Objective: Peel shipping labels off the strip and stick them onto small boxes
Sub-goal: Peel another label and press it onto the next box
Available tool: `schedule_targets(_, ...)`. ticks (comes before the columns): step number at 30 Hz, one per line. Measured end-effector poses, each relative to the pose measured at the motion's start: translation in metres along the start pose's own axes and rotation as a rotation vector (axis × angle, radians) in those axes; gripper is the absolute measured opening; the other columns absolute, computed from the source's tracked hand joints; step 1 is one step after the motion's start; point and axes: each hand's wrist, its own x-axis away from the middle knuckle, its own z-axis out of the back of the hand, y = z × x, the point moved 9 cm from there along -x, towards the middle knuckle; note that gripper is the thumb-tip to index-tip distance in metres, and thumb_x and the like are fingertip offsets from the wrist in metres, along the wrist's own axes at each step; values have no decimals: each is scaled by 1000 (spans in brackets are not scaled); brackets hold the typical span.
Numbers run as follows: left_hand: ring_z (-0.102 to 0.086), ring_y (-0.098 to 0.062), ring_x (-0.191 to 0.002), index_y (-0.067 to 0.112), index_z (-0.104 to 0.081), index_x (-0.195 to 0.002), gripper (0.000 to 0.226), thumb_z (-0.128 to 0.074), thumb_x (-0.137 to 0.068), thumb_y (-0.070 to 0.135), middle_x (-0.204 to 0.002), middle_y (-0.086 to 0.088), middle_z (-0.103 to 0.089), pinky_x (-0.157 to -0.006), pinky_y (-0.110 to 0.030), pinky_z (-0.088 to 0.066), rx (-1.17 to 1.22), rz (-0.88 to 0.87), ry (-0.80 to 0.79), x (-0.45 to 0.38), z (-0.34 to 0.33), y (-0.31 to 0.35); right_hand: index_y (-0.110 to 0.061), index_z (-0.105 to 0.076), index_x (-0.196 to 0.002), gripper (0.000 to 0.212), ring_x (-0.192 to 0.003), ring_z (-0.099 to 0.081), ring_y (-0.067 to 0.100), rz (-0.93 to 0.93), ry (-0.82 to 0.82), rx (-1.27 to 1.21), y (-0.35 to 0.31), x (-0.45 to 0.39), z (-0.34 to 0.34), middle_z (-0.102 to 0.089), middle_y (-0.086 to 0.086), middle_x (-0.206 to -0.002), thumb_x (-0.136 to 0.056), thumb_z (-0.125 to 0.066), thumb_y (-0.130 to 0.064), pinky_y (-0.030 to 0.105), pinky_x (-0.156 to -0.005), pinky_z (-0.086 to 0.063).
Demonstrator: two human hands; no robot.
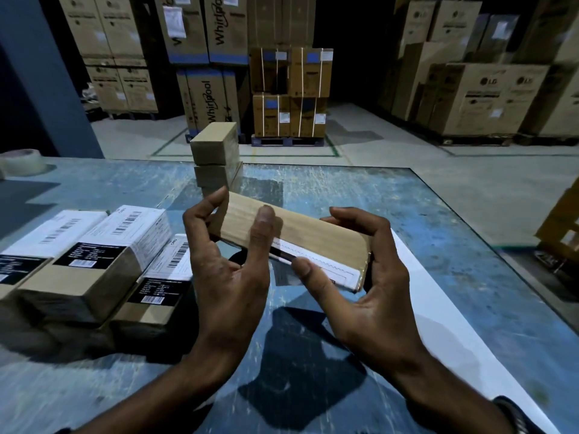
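A small brown box (313,234) is held in the air above the blue table (438,239), tilted with its long side toward me. My left hand (232,264) grips its left end, thumb on the top face. My right hand (363,277) cups the right end, and its thumb presses a white label (326,267) on the near side. A white label strip (438,308) lies on the table under my right hand. Three labelled boxes (103,261) lie at the left. A stack of plain boxes (216,158) stands at the table's far side.
A roll of clear tape (22,161) sits at the table's far left corner. Beyond the table lies an open concrete floor, with tall stacks of appliance cartons (291,92) on pallets. The table's right edge runs diagonally close to my right arm.
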Motion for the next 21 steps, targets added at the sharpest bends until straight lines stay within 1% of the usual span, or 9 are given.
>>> schedule_targets(2, -72, -19, -112, 31, -50, -136, 44, -69, -98, 41, -119, 10, -68, -95, -38, -59, 13, 8, -3, 2, -1, -4, -29, -50, -140, 63, -121, -65, 12, 13, 5, -6, -1, 1, 1, -63, -10, -130, -88, -81, -45, 13, -88, -53)
schedule_targets(4, -70, -15, -112, 36, -49, -134, 40, -67, -99, 44, -119, 12, -65, -96, -36, -58, 7, 4, -28, 3, -2, -3, -27, -48, -142, 61, -125, -63, 12, 26, 12, -3, -3, 0, 4, -62, -9, -133, -91, -79, -40, 13, -91, -51)
schedule_targets(7, -64, -15, -116, 39, -41, -135, 63, -76, -85, 57, -127, 5, -58, -95, -31, -55, -23, -6, -123, 8, -10, 0, -26, -48, -142, 53, -131, -60, 10, 23, 31, -22, -1, -1, 8, -62, -9, -137, -96, -73, -35, 12, -94, -50)
schedule_targets(9, -62, -13, -119, 41, -36, -135, 81, -83, -72, 62, -130, 7, -56, -99, -33, -53, -105, -19, -178, 10, -16, 0, -28, -50, -140, 46, -129, -60, 9, 9, 33, -40, 2, -2, 9, -62, -10, -137, -99, -68, -32, 12, -92, -50)
schedule_targets(11, -62, -10, -116, 41, -34, -133, 87, -86, -67, 63, -127, 10, -57, -99, -32, -52, -153, -4, -183, 9, -16, -4, -27, -51, -139, 39, -126, -63, 9, -3, 28, -54, 5, -4, 9, -62, -12, -135, -102, -63, -28, 12, -92, -50)
schedule_targets(14, -68, -18, -113, 34, -40, -133, 78, -86, -74, 56, -125, 4, -65, -97, -41, -57, -110, 18, -165, 6, -15, -7, -23, -52, -141, 35, -125, -62, 9, -16, 36, -36, 11, -5, 12, -62, -16, -133, -106, -54, -25, 13, -95, -46)
schedule_targets(17, -71, -22, -109, 27, -46, -133, 67, -82, -82, 50, -119, 4, -70, -94, -52, -60, -77, 21, -113, 2, -9, -7, -26, -54, -141, 33, -126, -61, 10, -54, 40, -37, 17, -6, 12, -62, -21, -131, -109, -46, -30, 17, -97, -46)
schedule_targets(19, -73, -18, -106, 27, -47, -132, 59, -82, -89, 46, -114, 8, -71, -92, -58, -60, -82, 48, -101, 1, -9, -10, -27, -56, -141, 35, -130, -60, 8, -72, 57, -30, 18, -8, 12, -64, -22, -134, -111, -41, -36, 15, -99, -44)
schedule_targets(21, -73, -10, -101, 28, -45, -130, 53, -79, -92, 42, -109, 16, -72, -92, -60, -60, -77, 101, -105, 2, -12, -14, -28, -57, -141, 39, -128, -59, -3, -94, 55, -30, 19, -10, 12, -64, -25, -133, -110, -39, -45, 8, -97, -42)
